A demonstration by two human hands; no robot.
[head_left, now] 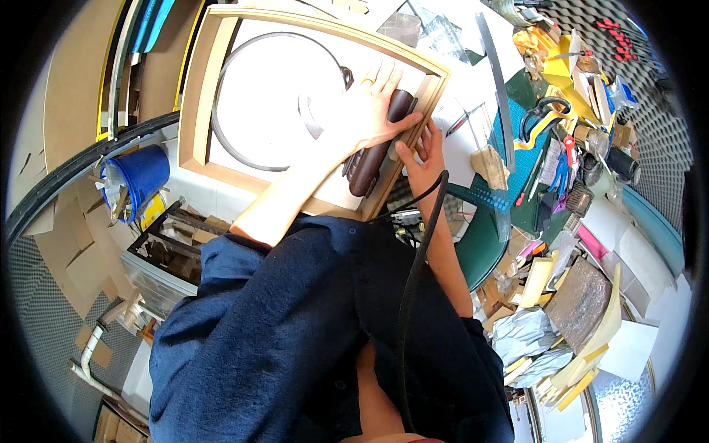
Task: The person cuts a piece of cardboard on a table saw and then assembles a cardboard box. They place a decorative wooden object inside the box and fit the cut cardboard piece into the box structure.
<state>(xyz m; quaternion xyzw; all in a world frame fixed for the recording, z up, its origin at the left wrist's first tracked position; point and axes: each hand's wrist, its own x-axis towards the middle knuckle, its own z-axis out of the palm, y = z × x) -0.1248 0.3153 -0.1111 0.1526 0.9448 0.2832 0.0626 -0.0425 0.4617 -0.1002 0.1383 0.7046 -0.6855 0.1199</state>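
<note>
A shallow light-wood frame (193,96) with a white panel inside lies in front of me, turned at an angle. A thin dark hoop (216,111) rests on the panel. Along the frame's right side lies a dark brown, rounded, bar-like piece (367,171); its exact kind I cannot make out. My left hand (373,111) lies over this piece with fingers stretched and spread, its thumb reaching across toward the frame's right rim. At that rim's outer side my right hand (425,161) has its fingers and thumb bent round the edge. A black cable (418,273) hangs beside my right forearm.
Right of the frame are a long metal ruler (493,81), a pen (458,123), a teal cutting mat (528,140) and yellow-black scissors (545,122). Scrap materials and wrapped pieces (587,295) crowd the right. A blue bucket (144,177) stands left, near a drawer unit (159,273).
</note>
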